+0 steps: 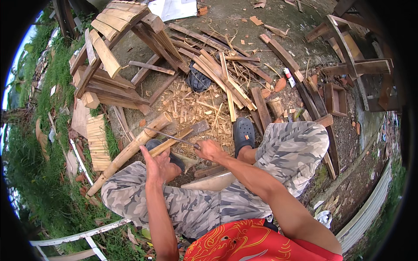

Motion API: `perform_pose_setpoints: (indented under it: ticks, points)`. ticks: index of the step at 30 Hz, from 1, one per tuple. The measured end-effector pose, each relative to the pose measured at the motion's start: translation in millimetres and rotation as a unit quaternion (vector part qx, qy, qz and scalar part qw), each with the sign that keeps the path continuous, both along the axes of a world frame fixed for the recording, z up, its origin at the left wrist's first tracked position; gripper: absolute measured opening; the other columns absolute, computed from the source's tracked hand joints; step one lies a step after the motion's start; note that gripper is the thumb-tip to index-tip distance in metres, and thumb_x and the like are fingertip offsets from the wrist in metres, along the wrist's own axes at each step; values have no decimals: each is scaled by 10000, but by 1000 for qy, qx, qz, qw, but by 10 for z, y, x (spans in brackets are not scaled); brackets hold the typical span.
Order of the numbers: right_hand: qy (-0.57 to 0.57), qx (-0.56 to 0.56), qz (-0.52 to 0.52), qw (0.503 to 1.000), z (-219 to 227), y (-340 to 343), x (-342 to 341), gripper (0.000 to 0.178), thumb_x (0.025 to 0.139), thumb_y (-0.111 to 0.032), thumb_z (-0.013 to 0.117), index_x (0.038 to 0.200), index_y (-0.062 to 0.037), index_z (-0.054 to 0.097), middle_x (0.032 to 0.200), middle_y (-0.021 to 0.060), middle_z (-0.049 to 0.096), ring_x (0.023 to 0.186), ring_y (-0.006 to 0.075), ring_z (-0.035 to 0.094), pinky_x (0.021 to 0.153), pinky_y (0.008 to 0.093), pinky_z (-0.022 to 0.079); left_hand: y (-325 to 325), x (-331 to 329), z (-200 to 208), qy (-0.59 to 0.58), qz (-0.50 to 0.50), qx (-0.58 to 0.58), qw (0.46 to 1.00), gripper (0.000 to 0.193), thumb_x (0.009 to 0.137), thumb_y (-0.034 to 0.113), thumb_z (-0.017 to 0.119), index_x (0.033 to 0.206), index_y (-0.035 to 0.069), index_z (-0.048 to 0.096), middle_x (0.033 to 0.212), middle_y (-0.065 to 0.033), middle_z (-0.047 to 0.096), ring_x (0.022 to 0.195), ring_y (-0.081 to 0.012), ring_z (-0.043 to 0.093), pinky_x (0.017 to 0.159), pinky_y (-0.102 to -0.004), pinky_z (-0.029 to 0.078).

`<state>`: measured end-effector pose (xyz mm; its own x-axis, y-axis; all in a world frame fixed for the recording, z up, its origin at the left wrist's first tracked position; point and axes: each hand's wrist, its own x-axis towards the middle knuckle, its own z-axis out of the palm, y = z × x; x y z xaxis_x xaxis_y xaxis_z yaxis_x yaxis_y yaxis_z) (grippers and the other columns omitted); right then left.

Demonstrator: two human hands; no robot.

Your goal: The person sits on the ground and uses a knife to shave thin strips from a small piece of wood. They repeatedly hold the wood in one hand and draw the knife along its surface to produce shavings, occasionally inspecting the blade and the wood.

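My left hand (pixel 157 164) is closed round the lower end of a split bamboo strip (pixel 172 142), its thumb pointing up. In front of my left knee, my right hand (pixel 210 150) grips a long knife (pixel 170 135). Its thin dark blade reaches left across the strip, seen nearly edge-on, and whether it touches the strip I cannot tell. A thick bamboo pole (pixel 135 148) slants just left of my left hand. A grey-ended piece of wood (pixel 200 126) shows at the strip's far end. The handle is mostly hidden in my right fist.
Shavings (pixel 183 102) cover the ground between my feet. Split bamboo strips (pixel 226 80) and wood scraps lie ahead, beside a black plastic bag (pixel 199 81). A slatted bamboo seat (pixel 114 19) stands far left, a slatted panel (pixel 98 141) below it. A wooden frame (pixel 357 67) stands far right.
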<state>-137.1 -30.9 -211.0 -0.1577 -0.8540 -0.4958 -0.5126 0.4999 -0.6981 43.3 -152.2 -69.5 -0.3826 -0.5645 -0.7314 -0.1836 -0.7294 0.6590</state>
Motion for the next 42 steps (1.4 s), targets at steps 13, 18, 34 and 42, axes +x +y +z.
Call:
perform_pose_setpoints:
  ticks: [13,18,34,42]
  points:
    - [21,-35,2,999,-50,116,-31,328,862,-345,649,1031,-66,685,834,255,695,842,427,691,796,513,557,93,-80,-4,-15,-66,-64,996,1158,895,859,126,1534,-102,226,1549,-256,382,1526,-331,190,1239,-496,61]
    - [14,94,-45,994,-139,212,-114,335,871,-327,647,1080,-70,698,924,237,716,915,409,700,814,503,562,158,-88,-3,-55,-88,-36,994,1150,901,851,120,1545,-101,165,1530,-270,402,1527,-318,195,1239,-495,39]
    - [56,123,-66,989,-540,356,-313,304,863,-257,607,1009,-22,732,950,254,717,929,421,700,826,504,559,216,-147,-76,-55,-31,-27,998,1136,915,836,143,1537,-113,192,1583,-284,295,1529,-361,149,1244,-469,47]
    - [24,-40,12,999,-281,185,-192,328,854,-362,647,989,-68,695,870,243,705,877,418,697,812,506,552,200,-219,19,1,-44,-54,998,1103,934,810,152,1537,-113,178,1553,-289,350,1528,-352,155,1244,-482,28]
